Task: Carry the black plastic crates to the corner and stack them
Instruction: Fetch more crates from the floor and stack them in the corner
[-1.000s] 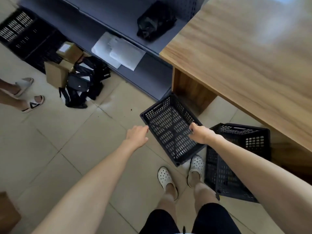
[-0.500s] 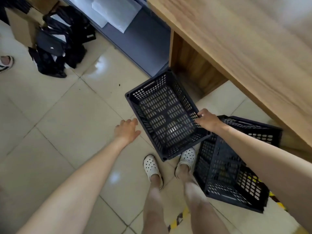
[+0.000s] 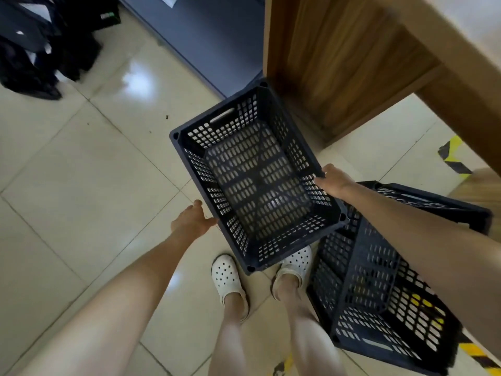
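Observation:
I hold a black perforated plastic crate [image 3: 257,183] above the floor in front of my legs, its open top facing me. My right hand [image 3: 334,181] grips its right rim. At the crate's left wall my left hand [image 3: 191,222] has its fingers apart, the fingertips touching or nearly touching the side. A second black crate [image 3: 385,291] stands on the floor to the right, partly under my right forearm and under the held crate's corner.
A wooden table [image 3: 447,50] and its panel leg [image 3: 339,66] rise just behind the crates. A grey shelf base [image 3: 206,42] runs at the top. Black bags [image 3: 40,47] lie at the upper left. Yellow-black floor tape [image 3: 452,156] marks the right. My white clogs [image 3: 227,280] stand below.
The held crate has come closer to me and sits lower in view, over my right foot. My left hand has moved in against its left side. The view has tilted further down.

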Action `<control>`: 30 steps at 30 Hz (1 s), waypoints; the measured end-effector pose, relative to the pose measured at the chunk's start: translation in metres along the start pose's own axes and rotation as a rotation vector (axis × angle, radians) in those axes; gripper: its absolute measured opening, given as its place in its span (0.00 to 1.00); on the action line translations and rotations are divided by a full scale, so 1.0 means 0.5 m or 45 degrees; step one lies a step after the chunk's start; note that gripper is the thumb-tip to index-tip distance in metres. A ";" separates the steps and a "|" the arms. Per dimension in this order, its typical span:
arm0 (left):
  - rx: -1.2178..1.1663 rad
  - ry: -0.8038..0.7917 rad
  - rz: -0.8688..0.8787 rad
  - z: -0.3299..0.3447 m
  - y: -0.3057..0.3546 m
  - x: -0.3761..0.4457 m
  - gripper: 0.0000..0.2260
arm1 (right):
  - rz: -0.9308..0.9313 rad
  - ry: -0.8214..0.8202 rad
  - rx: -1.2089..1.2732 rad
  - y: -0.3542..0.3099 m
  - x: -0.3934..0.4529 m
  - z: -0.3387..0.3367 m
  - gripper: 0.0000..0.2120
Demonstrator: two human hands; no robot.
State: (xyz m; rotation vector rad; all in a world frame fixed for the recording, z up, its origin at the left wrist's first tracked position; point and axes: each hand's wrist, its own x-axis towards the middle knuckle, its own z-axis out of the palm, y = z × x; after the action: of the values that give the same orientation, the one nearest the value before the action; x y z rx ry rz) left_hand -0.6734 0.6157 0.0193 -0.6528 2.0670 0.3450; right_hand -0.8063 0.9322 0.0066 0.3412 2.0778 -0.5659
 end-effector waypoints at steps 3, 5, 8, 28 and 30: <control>-0.162 -0.024 -0.069 0.031 -0.001 0.049 0.32 | -0.005 0.046 0.056 0.019 0.038 0.024 0.25; -0.307 -0.040 -0.101 0.047 0.001 0.078 0.32 | 0.000 0.086 0.051 0.027 0.059 0.036 0.27; -0.559 -0.047 -0.153 0.065 0.008 0.113 0.31 | -0.002 0.153 0.009 0.025 0.087 0.044 0.32; -1.035 -0.149 -0.148 -0.015 -0.050 0.125 0.26 | 0.175 -0.039 0.322 0.000 0.067 0.069 0.39; -0.935 -0.120 -0.120 -0.046 -0.068 0.108 0.25 | 0.172 -0.069 0.250 -0.016 0.041 0.067 0.37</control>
State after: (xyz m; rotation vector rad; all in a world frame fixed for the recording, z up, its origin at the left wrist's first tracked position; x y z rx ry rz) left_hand -0.6940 0.5598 -0.0130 -1.1319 1.7845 1.0805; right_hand -0.7968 0.9082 -0.0242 0.5694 1.9345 -0.6910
